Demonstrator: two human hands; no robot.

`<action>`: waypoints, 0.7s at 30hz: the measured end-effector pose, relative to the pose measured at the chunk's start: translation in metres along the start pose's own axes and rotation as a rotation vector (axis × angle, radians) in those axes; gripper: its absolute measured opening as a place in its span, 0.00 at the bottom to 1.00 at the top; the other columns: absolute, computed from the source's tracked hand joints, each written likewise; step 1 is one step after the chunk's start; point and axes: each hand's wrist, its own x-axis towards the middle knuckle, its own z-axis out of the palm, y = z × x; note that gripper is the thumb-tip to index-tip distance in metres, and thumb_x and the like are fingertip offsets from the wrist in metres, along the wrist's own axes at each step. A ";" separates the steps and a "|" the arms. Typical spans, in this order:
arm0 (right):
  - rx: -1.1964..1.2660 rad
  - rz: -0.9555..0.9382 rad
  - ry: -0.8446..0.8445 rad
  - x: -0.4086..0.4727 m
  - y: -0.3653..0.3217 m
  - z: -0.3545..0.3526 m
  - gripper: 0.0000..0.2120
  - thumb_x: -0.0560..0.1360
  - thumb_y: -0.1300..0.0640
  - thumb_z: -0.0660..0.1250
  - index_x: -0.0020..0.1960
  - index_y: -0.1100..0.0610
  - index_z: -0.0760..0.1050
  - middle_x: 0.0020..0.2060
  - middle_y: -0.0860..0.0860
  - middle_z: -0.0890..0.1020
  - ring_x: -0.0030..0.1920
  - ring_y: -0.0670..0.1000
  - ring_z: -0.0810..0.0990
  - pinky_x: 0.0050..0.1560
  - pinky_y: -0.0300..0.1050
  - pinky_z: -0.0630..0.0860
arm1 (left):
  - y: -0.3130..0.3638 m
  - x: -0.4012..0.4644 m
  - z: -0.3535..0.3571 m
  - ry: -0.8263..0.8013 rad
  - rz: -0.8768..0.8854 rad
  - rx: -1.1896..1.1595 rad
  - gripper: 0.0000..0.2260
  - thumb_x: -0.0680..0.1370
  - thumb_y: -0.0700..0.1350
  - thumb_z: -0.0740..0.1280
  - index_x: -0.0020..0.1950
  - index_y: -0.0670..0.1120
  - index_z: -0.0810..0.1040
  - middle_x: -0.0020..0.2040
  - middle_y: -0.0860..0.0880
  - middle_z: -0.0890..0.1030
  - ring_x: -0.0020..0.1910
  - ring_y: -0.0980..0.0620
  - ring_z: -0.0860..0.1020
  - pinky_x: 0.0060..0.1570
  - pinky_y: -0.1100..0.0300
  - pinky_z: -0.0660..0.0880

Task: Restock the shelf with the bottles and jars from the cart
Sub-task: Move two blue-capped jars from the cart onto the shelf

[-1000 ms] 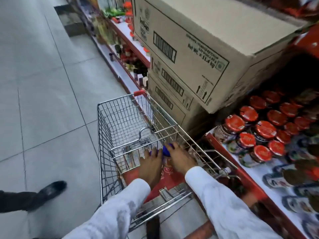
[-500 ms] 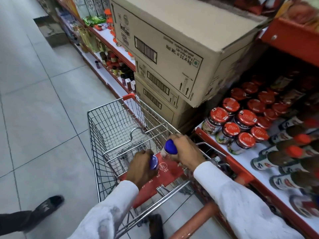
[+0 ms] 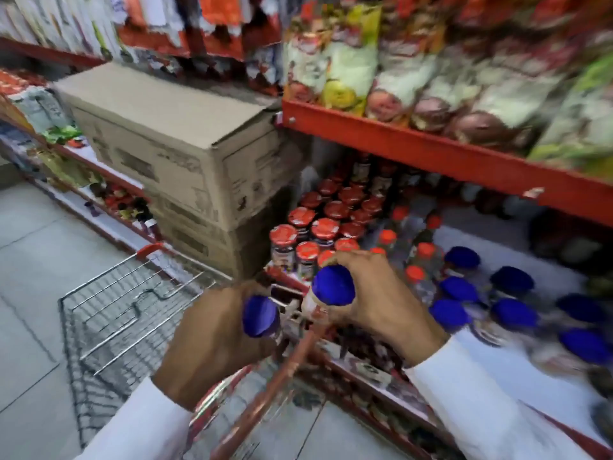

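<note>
My left hand grips a blue-capped jar above the red handle of the wire cart. In my right hand is a second blue-capped jar, held at the front edge of the white shelf. Several blue-capped jars stand on that shelf to the right of my right hand. Red-capped jars and orange-capped bottles fill the shelf behind my hands. The view is motion-blurred.
Stacked cardboard boxes sit left of the red-capped jars, beside the cart's front. A red shelf edge with snack bags overhangs the jars. Grey tiled floor lies on the left.
Both hands lifted a blue-capped jar each out of the cart and carried them up and to the right, toward the shelf. My view swung right onto the shelf.
</note>
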 end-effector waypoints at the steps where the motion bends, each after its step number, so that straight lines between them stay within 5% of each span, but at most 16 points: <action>1: -0.012 0.022 0.023 -0.016 0.009 -0.013 0.24 0.61 0.42 0.78 0.54 0.48 0.78 0.49 0.47 0.83 0.49 0.50 0.80 0.49 0.48 0.78 | 0.020 0.000 0.002 -0.002 0.028 -0.008 0.29 0.54 0.63 0.72 0.54 0.59 0.78 0.47 0.57 0.85 0.44 0.52 0.82 0.41 0.56 0.79; 13: -0.102 0.371 0.060 -0.183 0.146 -0.116 0.23 0.65 0.50 0.75 0.59 0.49 0.77 0.57 0.50 0.83 0.56 0.53 0.80 0.52 0.46 0.76 | 0.235 0.011 0.095 -0.201 0.321 -0.092 0.26 0.55 0.57 0.73 0.52 0.55 0.81 0.46 0.56 0.84 0.45 0.52 0.82 0.44 0.55 0.80; 21: -0.165 0.560 0.129 -0.221 0.234 -0.112 0.18 0.64 0.51 0.75 0.52 0.53 0.77 0.52 0.53 0.80 0.51 0.58 0.80 0.47 0.52 0.79 | 0.315 0.044 0.182 -0.322 0.492 -0.075 0.22 0.62 0.49 0.74 0.55 0.54 0.79 0.52 0.49 0.84 0.51 0.46 0.81 0.45 0.56 0.78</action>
